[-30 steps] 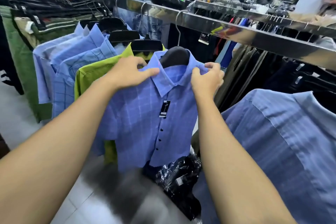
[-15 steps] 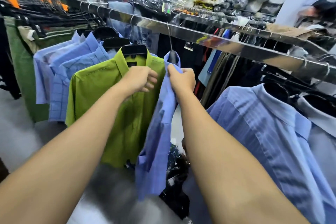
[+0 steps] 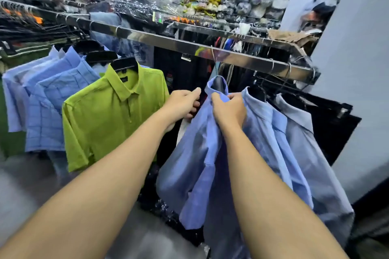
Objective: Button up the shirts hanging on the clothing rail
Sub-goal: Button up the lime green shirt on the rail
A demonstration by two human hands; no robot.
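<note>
Head cam: one lime shirt [image 3: 109,115], three blue shirts [image 3: 265,124] at the rail [image 3: 168,42] end
Right hand [image 3: 229,109]: grips nearest blue shirt [image 3: 195,153]
Left hand [image 3: 181,104]: curled, grip unclear

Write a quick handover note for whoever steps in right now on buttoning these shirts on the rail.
Right hand: grips the mid-blue short-sleeved shirt just below its collar.
Left hand: fingers curled beside that shirt's edge; whether it holds cloth is unclear.
The shirt hangs side-on from the chrome clothing rail, front hidden.
Done: the lime-green shirt on the left looks closed down its front.
Left: check this blue one, then the lighter blue shirt to its right, fronts unseen.
</note>
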